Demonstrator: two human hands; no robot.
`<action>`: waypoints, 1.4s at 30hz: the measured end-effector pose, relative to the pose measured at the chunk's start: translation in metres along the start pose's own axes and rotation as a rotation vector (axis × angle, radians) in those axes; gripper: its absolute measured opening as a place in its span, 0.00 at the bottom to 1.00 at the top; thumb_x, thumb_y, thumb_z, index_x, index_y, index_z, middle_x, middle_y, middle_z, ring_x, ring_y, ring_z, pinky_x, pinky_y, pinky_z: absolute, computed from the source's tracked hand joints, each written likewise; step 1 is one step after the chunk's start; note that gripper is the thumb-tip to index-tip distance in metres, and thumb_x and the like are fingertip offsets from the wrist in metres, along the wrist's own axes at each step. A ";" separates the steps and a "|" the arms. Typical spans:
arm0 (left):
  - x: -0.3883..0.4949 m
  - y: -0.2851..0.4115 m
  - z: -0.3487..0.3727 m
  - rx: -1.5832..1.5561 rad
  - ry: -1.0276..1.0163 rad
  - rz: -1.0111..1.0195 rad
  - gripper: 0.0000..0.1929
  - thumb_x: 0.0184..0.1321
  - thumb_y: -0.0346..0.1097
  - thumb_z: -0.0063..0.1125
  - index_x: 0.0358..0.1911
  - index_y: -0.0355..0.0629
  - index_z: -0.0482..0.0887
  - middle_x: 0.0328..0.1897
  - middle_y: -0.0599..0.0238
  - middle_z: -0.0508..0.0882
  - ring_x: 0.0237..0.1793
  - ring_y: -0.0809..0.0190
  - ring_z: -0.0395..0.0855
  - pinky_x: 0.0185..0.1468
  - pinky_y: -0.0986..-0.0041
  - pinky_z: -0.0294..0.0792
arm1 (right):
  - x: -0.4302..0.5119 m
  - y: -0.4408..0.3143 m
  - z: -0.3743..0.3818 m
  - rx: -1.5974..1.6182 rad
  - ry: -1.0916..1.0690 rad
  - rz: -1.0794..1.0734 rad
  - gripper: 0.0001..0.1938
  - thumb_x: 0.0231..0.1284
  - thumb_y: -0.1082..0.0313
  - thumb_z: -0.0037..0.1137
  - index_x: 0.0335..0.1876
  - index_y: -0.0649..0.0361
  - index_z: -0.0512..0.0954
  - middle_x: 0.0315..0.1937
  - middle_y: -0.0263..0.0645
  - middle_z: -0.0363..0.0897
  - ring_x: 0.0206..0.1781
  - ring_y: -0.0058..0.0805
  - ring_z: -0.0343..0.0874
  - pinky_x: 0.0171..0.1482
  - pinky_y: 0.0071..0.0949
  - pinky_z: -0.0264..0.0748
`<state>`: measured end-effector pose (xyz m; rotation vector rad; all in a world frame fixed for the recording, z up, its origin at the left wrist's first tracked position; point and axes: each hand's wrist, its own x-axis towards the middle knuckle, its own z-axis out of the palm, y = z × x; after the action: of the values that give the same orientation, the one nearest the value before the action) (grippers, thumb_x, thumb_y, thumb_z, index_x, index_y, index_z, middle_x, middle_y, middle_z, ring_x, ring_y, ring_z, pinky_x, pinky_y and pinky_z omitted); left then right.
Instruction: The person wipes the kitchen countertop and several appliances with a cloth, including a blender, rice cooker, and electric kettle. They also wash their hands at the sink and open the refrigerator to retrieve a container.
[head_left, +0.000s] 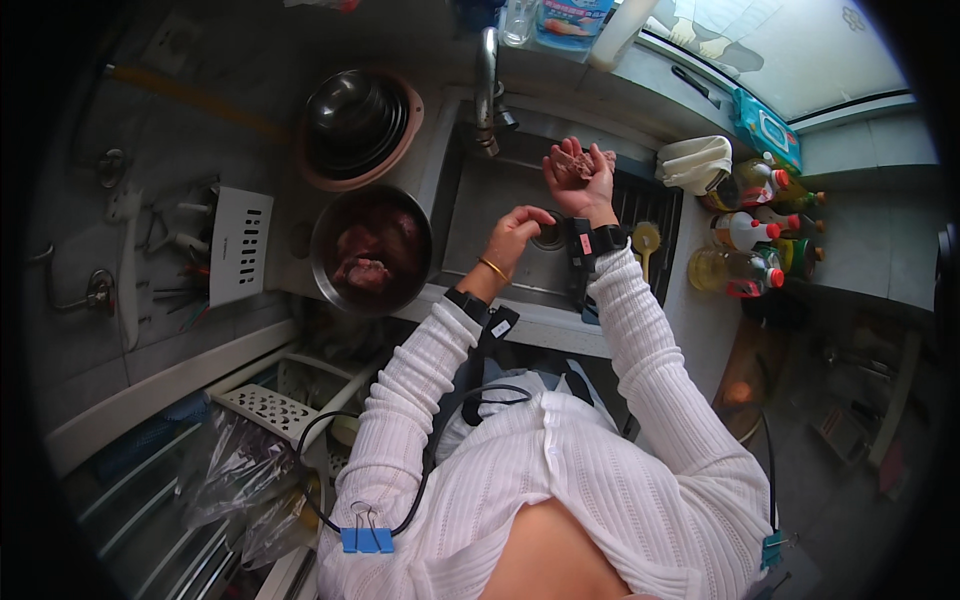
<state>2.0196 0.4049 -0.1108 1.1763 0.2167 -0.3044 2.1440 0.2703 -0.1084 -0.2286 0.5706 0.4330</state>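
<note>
My right hand (583, 184) is held palm up over the right side of the steel sink (487, 195), its fingers curled around a piece of raw meat (577, 163). Lower and to the left, my left hand (514, 236) hangs over the basin near the drain (550, 232), fingers loosely bent, with nothing seen in it. A steel bowl (321, 262) left of the sink contains reddish liquid and more pieces of raw meat (367, 274). The faucet (487, 90) stands at the sink's back edge, its spout above the basin.
Nested metal bowls (349, 109) sit in a pink basin (412, 101) behind the meat bowl. A yellow brush (645, 238) lies on a dark rack (664, 225) at right. Several bottles (739, 232) and a white cloth (694, 163) line the right counter. A white utensil holder (240, 247) hangs at left.
</note>
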 end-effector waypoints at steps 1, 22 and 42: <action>-0.003 -0.004 0.006 -0.045 -0.041 0.058 0.12 0.60 0.26 0.52 0.47 0.42 0.81 0.42 0.73 0.82 0.42 0.73 0.77 0.48 0.83 0.68 | 0.002 0.001 0.000 0.002 0.018 -0.041 0.15 0.67 0.52 0.50 0.47 0.53 0.79 0.44 0.37 0.84 0.49 0.43 0.81 0.58 0.47 0.73; -0.018 -0.026 0.025 0.025 -0.316 -0.034 0.15 0.58 0.22 0.61 0.49 0.42 0.83 0.54 0.75 0.81 0.56 0.70 0.77 0.63 0.73 0.67 | 0.024 0.009 0.000 -1.673 0.214 -1.245 0.07 0.64 0.60 0.57 0.37 0.54 0.77 0.26 0.39 0.83 0.29 0.41 0.84 0.32 0.35 0.78; -0.016 -0.019 0.010 0.185 -0.306 0.090 0.16 0.59 0.34 0.65 0.51 0.44 0.85 0.55 0.64 0.81 0.59 0.60 0.76 0.65 0.69 0.64 | 0.022 0.020 0.027 -0.129 -0.011 -0.126 0.08 0.61 0.72 0.56 0.45 0.61 0.76 0.30 0.37 0.78 0.30 0.30 0.78 0.44 0.41 0.81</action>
<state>1.9975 0.3909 -0.1186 1.3005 -0.1348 -0.4268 2.1646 0.3044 -0.1007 -0.3831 0.5149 0.3488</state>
